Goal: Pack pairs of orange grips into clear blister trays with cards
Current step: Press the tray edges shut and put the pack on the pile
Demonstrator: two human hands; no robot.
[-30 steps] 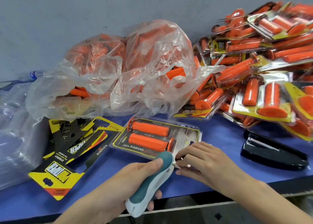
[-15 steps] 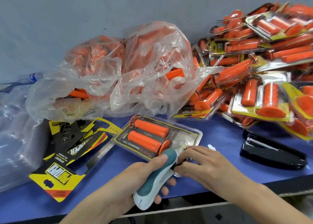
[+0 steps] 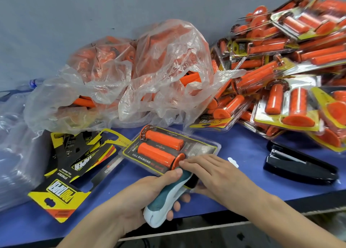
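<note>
blister card [image 3: 141, 158]: FULL DIAMOND | loose card [image 3: 60, 189]: PRO TAPER; SYNERGY

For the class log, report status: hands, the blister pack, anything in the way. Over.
Left hand grips teal stapler. Right hand flat on blister pack, two orange grips inside. Nothing in the way; black stapler idle at right.

Clear plastic blister tray [image 3: 203, 150] is lying between yellow-black paper cards [image 3: 61, 189] at left and black stapler [image 3: 299, 167] at right
</note>
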